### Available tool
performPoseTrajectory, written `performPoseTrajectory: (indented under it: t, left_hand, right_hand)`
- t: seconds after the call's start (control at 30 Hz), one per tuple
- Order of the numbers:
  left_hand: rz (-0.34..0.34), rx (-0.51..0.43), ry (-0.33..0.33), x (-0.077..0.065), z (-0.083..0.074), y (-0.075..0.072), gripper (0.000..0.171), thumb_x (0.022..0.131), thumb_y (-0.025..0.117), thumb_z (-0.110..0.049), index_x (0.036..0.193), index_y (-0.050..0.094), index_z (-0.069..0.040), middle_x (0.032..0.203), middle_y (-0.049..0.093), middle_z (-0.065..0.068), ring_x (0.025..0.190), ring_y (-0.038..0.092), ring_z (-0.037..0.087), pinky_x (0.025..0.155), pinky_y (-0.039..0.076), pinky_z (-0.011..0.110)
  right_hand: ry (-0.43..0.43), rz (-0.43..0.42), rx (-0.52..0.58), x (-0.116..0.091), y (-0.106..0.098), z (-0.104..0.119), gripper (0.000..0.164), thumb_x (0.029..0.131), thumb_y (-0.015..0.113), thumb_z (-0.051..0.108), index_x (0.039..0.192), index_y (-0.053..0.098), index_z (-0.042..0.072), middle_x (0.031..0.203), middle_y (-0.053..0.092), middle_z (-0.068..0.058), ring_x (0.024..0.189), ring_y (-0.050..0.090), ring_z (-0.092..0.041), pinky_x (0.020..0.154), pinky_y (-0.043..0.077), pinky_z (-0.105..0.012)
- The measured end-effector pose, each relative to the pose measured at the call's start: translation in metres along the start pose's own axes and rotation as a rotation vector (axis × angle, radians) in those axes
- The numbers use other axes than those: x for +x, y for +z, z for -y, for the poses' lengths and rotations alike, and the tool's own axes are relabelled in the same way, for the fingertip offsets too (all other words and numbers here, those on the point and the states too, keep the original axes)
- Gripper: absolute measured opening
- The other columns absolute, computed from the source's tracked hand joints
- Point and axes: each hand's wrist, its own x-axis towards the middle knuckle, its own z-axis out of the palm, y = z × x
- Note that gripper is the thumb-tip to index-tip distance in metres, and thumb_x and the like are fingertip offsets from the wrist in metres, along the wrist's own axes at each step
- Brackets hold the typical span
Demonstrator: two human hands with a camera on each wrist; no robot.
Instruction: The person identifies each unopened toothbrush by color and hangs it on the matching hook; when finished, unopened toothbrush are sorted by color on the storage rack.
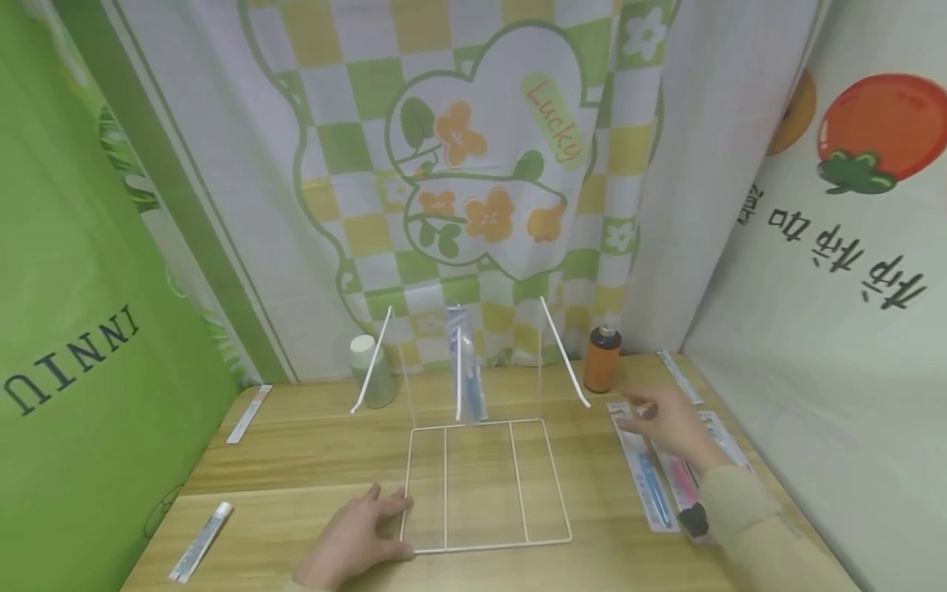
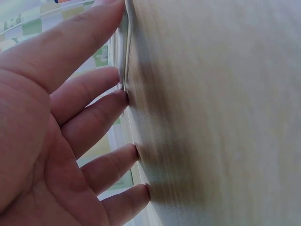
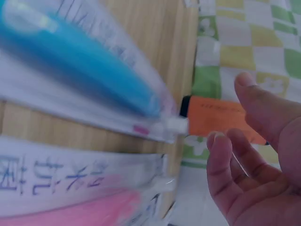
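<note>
My left hand [image 1: 362,530] rests on the wooden table at the left side of a white wire display rack [image 1: 488,546]. Its thumb and fingertips touch the rack's base wire; in the left wrist view the fingers [image 2: 96,120] are spread. A packaged toothbrush [image 1: 466,370] hangs on the rack's middle hook. On the right, my right hand [image 1: 676,427] hovers over packaged toothbrushes, a blue one [image 1: 651,485] and a pink one [image 1: 681,481]. In the right wrist view, its thumb and fingers [image 3: 218,162] stand apart with nothing visible between them.
An orange bottle [image 1: 602,362] and a white-capped translucent bottle [image 1: 373,374] stand at the back. A tube [image 1: 201,543] and a slim packet [image 1: 249,413] lie on the left. Another slim packet [image 1: 679,376] and another toothbrush pack [image 1: 725,440] lie on the right. Curtains surround the table.
</note>
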Motion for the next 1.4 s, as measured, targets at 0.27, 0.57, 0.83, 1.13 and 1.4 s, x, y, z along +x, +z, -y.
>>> performPoseTrajectory:
  t: [0.27, 0.57, 0.83, 1.13, 1.4]
  left_hand:
    - [0.024, -0.019, -0.020, 0.001, 0.001, 0.000, 0.079, 0.075, 0.094, -0.050, 0.141, 0.072, -0.013, 0.152, 0.062, 0.010, 0.145, 0.040, 0.064, 0.111, 0.034, 0.082]
    - [0.042, -0.031, -0.002, 0.000, 0.004, 0.000, 0.079, 0.076, 0.094, -0.050, 0.142, 0.071, -0.012, 0.150, 0.062, 0.012, 0.144, 0.039, 0.066, 0.110, 0.036, 0.082]
    - [0.057, -0.048, -0.017, 0.000, 0.002, -0.001, 0.079, 0.076, 0.093, -0.050, 0.142, 0.071, -0.013, 0.152, 0.061, 0.011, 0.145, 0.037, 0.067, 0.108, 0.032, 0.086]
    - [0.044, -0.042, -0.020, 0.000, 0.003, -0.001, 0.078, 0.076, 0.094, -0.050, 0.142, 0.071, -0.016, 0.153, 0.061, 0.009, 0.146, 0.038, 0.065, 0.110, 0.032, 0.084]
    - [0.048, -0.049, -0.015, 0.000, 0.003, 0.000, 0.079, 0.076, 0.094, -0.050, 0.143, 0.071, -0.015, 0.154, 0.060, 0.009, 0.146, 0.038, 0.064, 0.111, 0.032, 0.083]
  right_hand:
    - [-0.046, 0.034, 0.043, -0.002, 0.002, -0.015, 0.056, 0.088, 0.090, 0.016, 0.137, 0.069, -0.002, 0.121, 0.074, -0.027, 0.100, 0.074, -0.037, 0.082, 0.066, -0.050]
    - [0.016, 0.054, 0.094, 0.003, 0.010, -0.025, 0.058, 0.087, 0.089, 0.012, 0.139, 0.068, -0.002, 0.113, 0.075, -0.025, 0.074, 0.072, -0.020, 0.063, 0.063, -0.031]
    - [0.000, 0.039, -0.031, 0.007, 0.014, -0.029, 0.053, 0.085, 0.090, 0.015, 0.133, 0.073, 0.000, 0.105, 0.076, -0.013, 0.069, 0.066, -0.012, 0.067, 0.060, -0.033]
    - [0.064, 0.068, -0.031, 0.007, 0.013, -0.020, 0.050, 0.088, 0.088, 0.016, 0.131, 0.072, -0.004, 0.103, 0.077, -0.011, 0.065, 0.066, -0.013, 0.060, 0.059, -0.031]
    - [0.081, 0.077, -0.057, 0.006, 0.014, -0.017, 0.048, 0.092, 0.085, 0.020, 0.132, 0.071, -0.002, 0.107, 0.079, -0.012, 0.079, 0.070, -0.014, 0.075, 0.063, -0.040]
